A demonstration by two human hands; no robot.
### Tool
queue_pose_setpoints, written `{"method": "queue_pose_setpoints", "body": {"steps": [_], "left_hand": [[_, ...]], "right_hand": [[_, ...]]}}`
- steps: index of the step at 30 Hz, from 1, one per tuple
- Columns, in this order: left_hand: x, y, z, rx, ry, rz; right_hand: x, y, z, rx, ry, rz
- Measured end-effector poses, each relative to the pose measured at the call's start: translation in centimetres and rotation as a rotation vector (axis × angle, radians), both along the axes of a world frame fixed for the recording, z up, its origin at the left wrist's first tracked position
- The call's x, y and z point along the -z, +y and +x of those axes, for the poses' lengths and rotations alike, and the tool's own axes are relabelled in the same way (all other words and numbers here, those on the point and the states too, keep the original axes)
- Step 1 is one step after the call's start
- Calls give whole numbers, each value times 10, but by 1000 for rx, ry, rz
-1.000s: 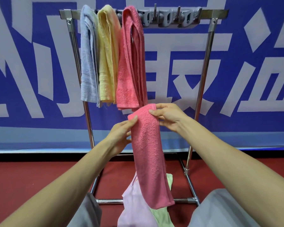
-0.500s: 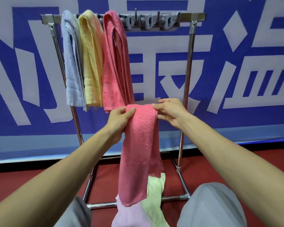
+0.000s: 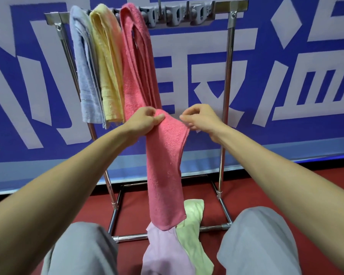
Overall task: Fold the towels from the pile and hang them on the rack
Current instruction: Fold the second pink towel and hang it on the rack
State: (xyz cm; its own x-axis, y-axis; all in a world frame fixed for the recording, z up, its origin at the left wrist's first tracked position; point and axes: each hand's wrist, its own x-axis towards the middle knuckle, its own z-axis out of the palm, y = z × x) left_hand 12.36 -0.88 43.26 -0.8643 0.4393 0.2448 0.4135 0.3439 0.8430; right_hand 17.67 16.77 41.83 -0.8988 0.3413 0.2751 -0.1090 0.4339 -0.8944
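Note:
A pink towel (image 3: 165,167) hangs lengthwise in front of me, folded over at its top. My left hand (image 3: 144,121) pinches the top left corner and my right hand (image 3: 200,119) pinches the top right edge. Behind it stands a steel rack (image 3: 225,92) whose top bar carries a blue towel (image 3: 85,76), a yellow towel (image 3: 107,72) and a pink towel (image 3: 137,62), all at the left end. On the floor between my knees lies the pile: a lilac towel (image 3: 163,253) and a light green towel (image 3: 193,221).
Grey clips (image 3: 179,15) sit along the right part of the rack's top bar. A blue and white banner (image 3: 286,76) covers the wall behind. The floor (image 3: 256,187) is red. My grey-trousered knees (image 3: 260,241) flank the pile.
The held towel's top has been spread wider and sits lower against the rack. My right hand has shifted from a flat hold to a pinch on the right edge.

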Motion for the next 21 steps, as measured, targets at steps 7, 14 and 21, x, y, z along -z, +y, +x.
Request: {"method": "queue_pose_setpoints", "body": {"steps": [7, 14, 21], "left_hand": [[-19, 2, 5, 33, 98, -47], [-34, -5, 5, 87, 32, 21], [-50, -6, 6, 159, -44, 71]], "right_hand": [[-11, -13, -1, -401, -95, -315], [-19, -12, -3, -589, -213, -176], [-38, -8, 3, -598, -35, -148]]}}
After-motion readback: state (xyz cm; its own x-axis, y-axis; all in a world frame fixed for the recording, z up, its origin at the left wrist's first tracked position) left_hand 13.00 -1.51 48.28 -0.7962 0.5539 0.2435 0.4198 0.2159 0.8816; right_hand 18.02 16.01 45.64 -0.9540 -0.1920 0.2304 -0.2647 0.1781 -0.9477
